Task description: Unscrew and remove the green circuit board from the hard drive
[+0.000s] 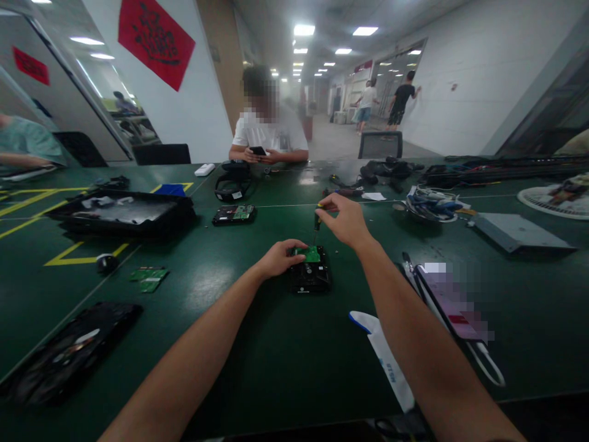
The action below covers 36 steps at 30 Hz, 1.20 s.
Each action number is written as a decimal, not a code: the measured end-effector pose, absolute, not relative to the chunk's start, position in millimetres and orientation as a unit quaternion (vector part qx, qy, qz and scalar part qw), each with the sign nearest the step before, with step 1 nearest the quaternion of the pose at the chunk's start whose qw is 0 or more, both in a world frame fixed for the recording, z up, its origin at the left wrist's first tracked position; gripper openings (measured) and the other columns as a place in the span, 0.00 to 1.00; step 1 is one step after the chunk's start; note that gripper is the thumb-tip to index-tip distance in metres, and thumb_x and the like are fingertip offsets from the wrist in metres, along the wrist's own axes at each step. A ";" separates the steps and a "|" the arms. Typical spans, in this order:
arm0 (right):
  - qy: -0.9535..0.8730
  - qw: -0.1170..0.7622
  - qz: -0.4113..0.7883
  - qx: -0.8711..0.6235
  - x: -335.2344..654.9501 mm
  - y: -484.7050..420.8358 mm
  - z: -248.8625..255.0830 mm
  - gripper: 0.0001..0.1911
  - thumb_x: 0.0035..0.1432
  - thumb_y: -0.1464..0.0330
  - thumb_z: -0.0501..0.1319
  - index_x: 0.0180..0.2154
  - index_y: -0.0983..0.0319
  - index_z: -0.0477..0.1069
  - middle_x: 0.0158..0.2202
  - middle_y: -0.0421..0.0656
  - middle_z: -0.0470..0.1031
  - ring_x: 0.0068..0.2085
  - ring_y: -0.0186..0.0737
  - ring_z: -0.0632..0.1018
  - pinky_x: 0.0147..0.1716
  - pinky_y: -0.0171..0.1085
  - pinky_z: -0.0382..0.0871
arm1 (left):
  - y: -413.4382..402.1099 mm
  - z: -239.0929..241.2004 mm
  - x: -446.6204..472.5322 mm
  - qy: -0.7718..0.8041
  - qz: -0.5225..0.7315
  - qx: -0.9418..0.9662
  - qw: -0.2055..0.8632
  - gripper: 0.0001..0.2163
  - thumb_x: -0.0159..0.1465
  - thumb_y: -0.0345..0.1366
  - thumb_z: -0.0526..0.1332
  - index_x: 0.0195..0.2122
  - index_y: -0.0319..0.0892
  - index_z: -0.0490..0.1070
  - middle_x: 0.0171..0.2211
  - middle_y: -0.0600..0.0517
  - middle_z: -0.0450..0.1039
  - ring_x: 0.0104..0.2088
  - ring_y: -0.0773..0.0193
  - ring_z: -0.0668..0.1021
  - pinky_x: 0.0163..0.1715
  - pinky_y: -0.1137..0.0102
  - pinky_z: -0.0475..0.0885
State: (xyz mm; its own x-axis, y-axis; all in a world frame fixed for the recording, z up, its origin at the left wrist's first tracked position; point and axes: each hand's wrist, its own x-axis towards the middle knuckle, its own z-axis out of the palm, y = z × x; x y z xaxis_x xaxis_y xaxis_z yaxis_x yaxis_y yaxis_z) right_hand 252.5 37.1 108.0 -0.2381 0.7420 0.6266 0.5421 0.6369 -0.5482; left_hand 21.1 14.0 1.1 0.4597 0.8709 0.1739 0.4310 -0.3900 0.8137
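Hard drive (310, 276) sits centre frame on table (276, 362), with circuit board (313, 253) on top of it. Left hand (278, 258) clasps its left edge. Right hand (345, 220) is just above, pinching screwdriver (316, 224) upright over the board. Second drive (234, 214) lies behind, left of centre. Tray (119, 212) upper left, loose boards (150, 279) before it. Flat panel (69, 353) lower left. Cable bundle (430, 202) upper right, metal box (518, 232) right of it. Seated person (269, 132) across the table, top centre.

The left hand (278, 259) and the right hand (348, 222) are bare. Both forearms are bare from the wrist back to the near edge of the bench (294, 356). The upper arms lie beyond that edge, out of view.
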 end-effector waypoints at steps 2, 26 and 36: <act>-0.785 0.457 0.103 -0.404 252.2 37.3 107.5 0.07 0.59 0.65 0.64 0.41 0.58 0.74 0.41 0.44 0.79 0.41 0.45 0.80 0.47 0.48 0.75 | 12.9 2.1 21.2 0.426 0.304 0.773 0.360 0.19 0.63 0.42 0.66 0.53 0.43 0.75 0.47 0.49 0.77 0.30 0.66 0.73 0.31 0.69 0.70; -0.776 0.463 0.115 -0.412 250.3 34.2 110.0 0.07 0.58 0.64 0.65 0.38 0.58 0.72 0.38 0.44 0.79 0.40 0.44 0.79 0.45 0.46 0.75 | 18.9 -10.1 19.9 0.418 0.349 0.723 0.425 0.14 0.60 0.40 0.69 0.41 0.41 0.67 0.56 0.44 0.73 0.30 0.69 0.75 0.28 0.72 0.70; -0.768 0.465 0.120 -0.423 250.6 35.2 109.2 0.07 0.59 0.63 0.66 0.38 0.58 0.72 0.38 0.44 0.79 0.39 0.44 0.79 0.44 0.46 0.75 | 19.2 -10.2 20.3 0.405 0.351 0.728 0.427 0.14 0.60 0.39 0.68 0.37 0.42 0.62 0.56 0.44 0.74 0.32 0.66 0.77 0.31 0.70 0.71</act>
State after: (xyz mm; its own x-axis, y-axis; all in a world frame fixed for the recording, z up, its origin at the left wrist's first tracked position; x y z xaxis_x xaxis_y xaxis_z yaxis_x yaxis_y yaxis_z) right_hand 250.6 35.2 109.2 -0.2090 0.7617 0.6133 0.5389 0.6130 -0.5777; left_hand 20.3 19.2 -10.2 0.4247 0.8900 0.1658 0.2901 -0.3073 0.9063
